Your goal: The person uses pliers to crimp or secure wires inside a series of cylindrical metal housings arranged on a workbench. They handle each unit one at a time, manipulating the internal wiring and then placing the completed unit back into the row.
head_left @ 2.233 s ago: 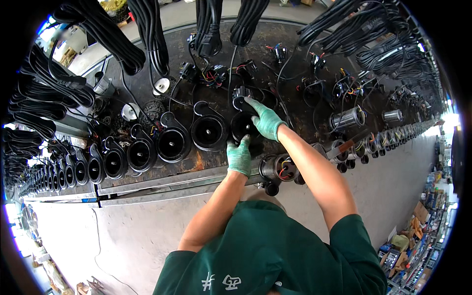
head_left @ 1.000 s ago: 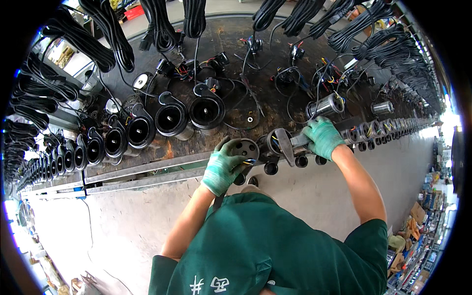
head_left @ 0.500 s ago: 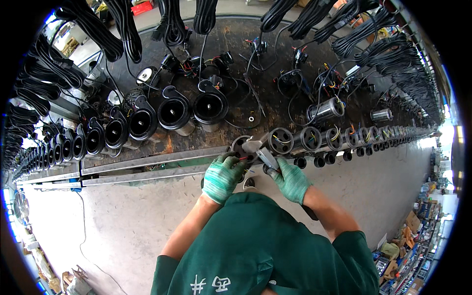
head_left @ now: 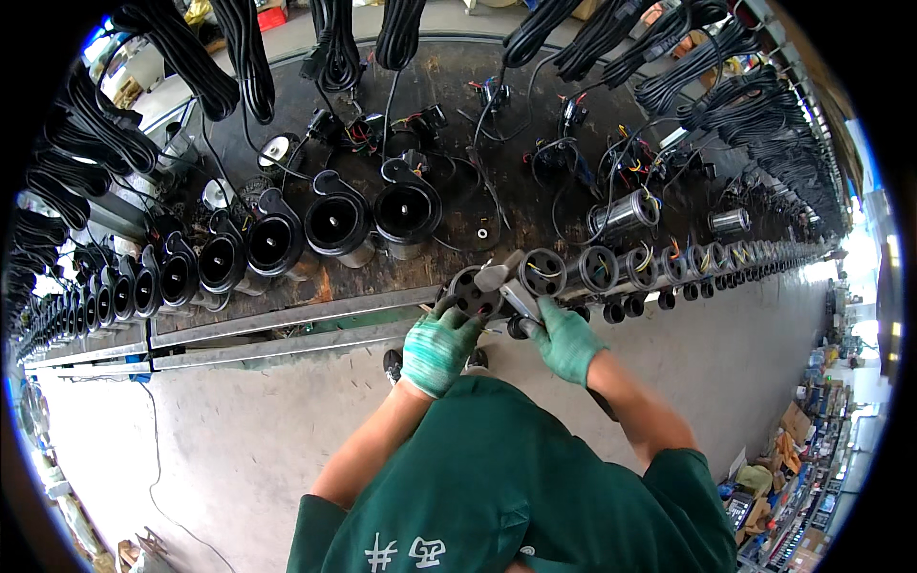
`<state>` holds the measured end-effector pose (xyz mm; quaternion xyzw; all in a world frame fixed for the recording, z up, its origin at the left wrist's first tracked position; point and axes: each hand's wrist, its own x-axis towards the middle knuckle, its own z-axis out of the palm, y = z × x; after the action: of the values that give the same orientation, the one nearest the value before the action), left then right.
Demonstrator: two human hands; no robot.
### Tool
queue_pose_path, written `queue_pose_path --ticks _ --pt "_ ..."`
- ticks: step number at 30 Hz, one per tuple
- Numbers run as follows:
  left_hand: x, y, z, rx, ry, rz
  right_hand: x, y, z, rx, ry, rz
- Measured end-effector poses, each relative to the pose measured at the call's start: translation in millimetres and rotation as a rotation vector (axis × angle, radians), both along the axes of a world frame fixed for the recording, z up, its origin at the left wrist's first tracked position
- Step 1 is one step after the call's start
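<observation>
In a green-and-white knit glove, my left hand (head_left: 441, 351) is closed at the front of a round, dark-faced motor housing (head_left: 465, 284) at the table edge. A small dark reddish bit shows by its fingertips, too small to name. My right hand (head_left: 565, 344), gloved in green, grips the pale handle of a hammer (head_left: 519, 299). The hammer's grey head is over the right side of that housing and partly hides its face. To the right sits another round housing (head_left: 543, 273) with yellow wires inside.
A long row of similar housings (head_left: 599, 269) runs right along the dark worktable (head_left: 458, 86). Black cups with hooked necks (head_left: 408, 207) line the left. Bundled black cables (head_left: 334, 48) hang above. A metal cylinder (head_left: 626, 212) and a small washer (head_left: 482, 233) lie on the tabletop.
The hammer's head has risen slightly and tilted over the housing. My left fingers stay at the same housing, having shifted a little. The whole view has shifted slightly.
</observation>
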<state>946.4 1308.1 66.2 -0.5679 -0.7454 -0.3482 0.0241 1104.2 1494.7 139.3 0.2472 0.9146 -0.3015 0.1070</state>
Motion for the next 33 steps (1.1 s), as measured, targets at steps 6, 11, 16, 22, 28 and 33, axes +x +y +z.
queue_pose_path --ticks 6,11,16,22,28,33 --pt "0 -1 -4 0.005 -0.038 -0.01 4 -19 8 0.11 0.107 -0.078" --pt "3 -6 -2 -0.052 -0.032 -0.018 -15 2 -10 0.036 -0.23 -0.014" --pt "-1 -1 -1 -0.017 -0.017 0.002 -8 -12 35 0.087 -0.002 -0.072" --pt "1 -3 -4 -0.081 -0.069 -0.036 3 -4 -21 0.109 -0.221 -0.016" --pt "0 -4 -4 -0.03 0.023 -0.022 -7 3 4 0.086 -0.222 0.005" --pt "1 -5 -5 -0.013 -0.022 -0.02 -5 -13 27 0.088 0.036 -0.057"
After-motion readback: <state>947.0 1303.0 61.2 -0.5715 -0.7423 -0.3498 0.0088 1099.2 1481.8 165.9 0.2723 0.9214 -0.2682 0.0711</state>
